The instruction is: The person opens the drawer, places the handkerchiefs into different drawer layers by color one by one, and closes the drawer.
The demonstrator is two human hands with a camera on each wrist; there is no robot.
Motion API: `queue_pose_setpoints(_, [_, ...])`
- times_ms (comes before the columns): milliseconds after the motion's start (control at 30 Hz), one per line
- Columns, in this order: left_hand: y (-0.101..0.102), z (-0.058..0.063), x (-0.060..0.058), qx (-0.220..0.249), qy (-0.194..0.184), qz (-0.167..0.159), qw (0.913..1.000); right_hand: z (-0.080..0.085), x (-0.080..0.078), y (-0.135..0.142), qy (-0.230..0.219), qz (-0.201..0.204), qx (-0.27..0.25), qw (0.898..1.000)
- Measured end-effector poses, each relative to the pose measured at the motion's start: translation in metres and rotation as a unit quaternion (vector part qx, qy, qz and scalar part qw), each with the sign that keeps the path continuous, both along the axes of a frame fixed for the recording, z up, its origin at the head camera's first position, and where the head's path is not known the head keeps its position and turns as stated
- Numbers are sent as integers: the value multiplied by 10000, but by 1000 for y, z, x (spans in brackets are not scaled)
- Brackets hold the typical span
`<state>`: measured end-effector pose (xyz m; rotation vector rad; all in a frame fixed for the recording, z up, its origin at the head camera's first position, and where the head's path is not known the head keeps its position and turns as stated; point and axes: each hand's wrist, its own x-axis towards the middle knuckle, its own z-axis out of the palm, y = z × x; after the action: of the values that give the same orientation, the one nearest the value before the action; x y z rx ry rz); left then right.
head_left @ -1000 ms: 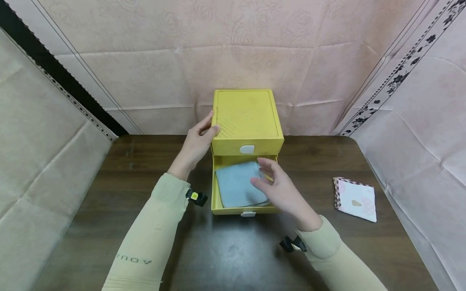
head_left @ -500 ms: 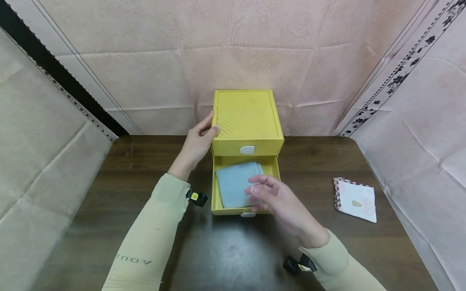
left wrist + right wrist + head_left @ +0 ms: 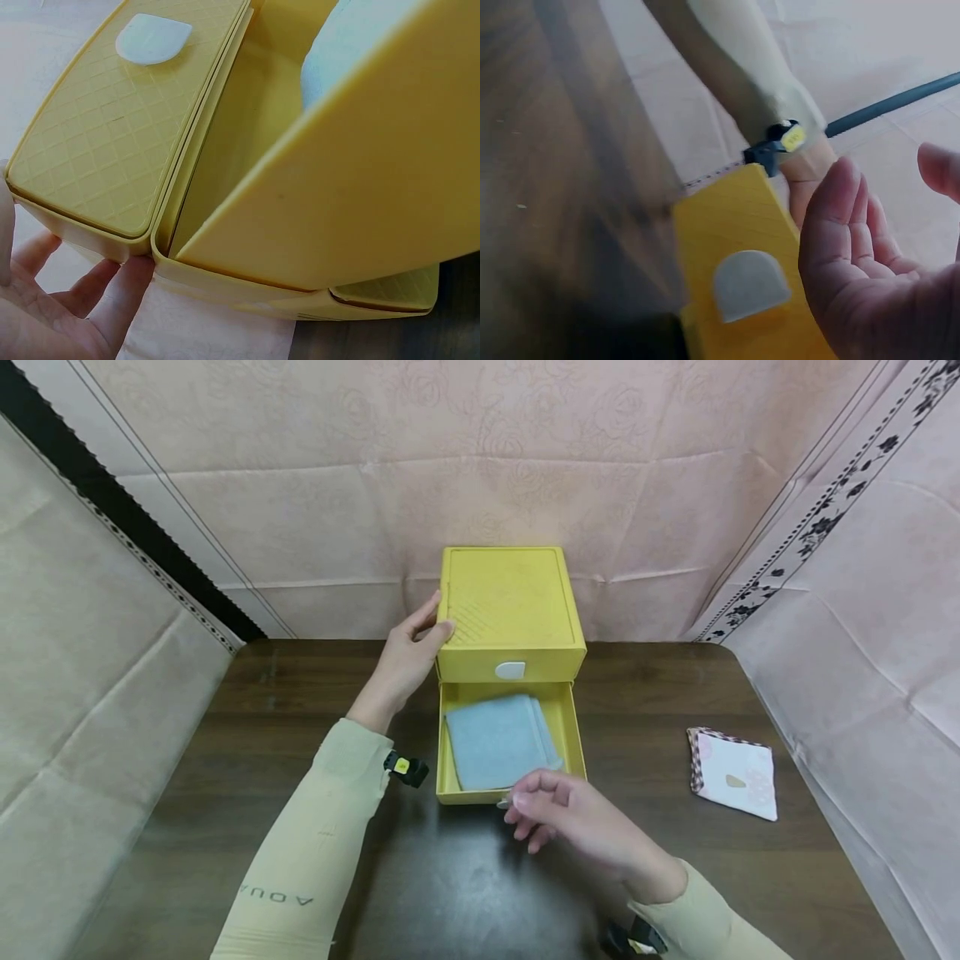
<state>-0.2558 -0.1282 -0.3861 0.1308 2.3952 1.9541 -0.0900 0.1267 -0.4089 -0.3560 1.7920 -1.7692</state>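
Note:
A yellow two-drawer box (image 3: 502,602) stands at the back of the table, its lower drawer (image 3: 567,722) pulled out. Inside that drawer lies a folded light-blue cloth (image 3: 498,743). My left hand (image 3: 405,656) rests against the left side of the box, fingers along the side and thumb at the top edge; the left wrist view shows the fingers (image 3: 94,289) touching the wall beside the upper drawer. My right hand (image 3: 573,818) is at the lower drawer's front right, loosely bent fingers overlapping its white pull tab (image 3: 751,286), holding nothing.
A folded white cloth (image 3: 733,777) with a checked edge lies on the dark wooden table (image 3: 315,827) to the right. Pale patterned fabric (image 3: 495,468) hangs behind and on both sides. Wrist cameras (image 3: 406,768) are strapped at the sleeves.
My right hand has drawn back from over the blue cloth toward me, down to the drawer's front. My left hand, the box and both cloths look unmoved.

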Motion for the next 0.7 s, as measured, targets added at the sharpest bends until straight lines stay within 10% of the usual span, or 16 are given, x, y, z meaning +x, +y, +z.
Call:
queue_pose_setpoints(300, [0, 0, 0, -7, -43, -27, 10000, -35, 11, -2, -420, 270, 46, 9987])
queue_pose_setpoints(700, [-1, 1, -2, -60, -133, -55, 9999, -65, 4, -7, -1284, -326, 232, 9909])
